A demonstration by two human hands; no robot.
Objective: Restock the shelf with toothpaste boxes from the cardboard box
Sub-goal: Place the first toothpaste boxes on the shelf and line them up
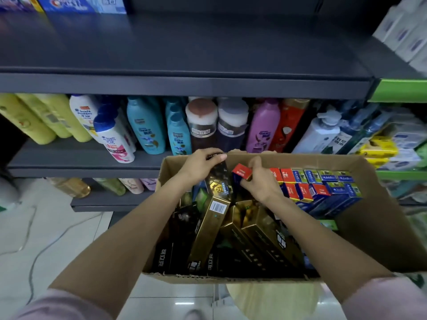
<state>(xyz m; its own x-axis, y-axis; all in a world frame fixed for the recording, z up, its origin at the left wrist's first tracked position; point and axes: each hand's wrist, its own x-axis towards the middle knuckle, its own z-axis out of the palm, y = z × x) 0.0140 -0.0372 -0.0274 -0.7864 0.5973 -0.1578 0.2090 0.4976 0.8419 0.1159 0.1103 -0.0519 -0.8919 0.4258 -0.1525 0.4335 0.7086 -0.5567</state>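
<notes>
An open cardboard box (379, 229) stands in front of the shelves, full of toothpaste boxes. Gold and black ones (258, 232) lie jumbled in its left half; red and blue ones (316, 183) stand in rows at its far right. My left hand (201, 165) grips the top end of a black and gold toothpaste box (218, 181) that is tilted up out of the pile. My right hand (258, 179) holds a blue box with a red end (241, 173), also raised. The dark upper shelf (184, 49) above is mostly bare.
Blue toothpaste boxes (69, 3) stand at the upper shelf's far left, white boxes (406, 31) at its right. Shampoo bottles (147, 125) fill the shelf below, just behind the cardboard box. A round pale stool top (272, 301) sits under the box. Cables (34, 245) trail over the tiled floor at left.
</notes>
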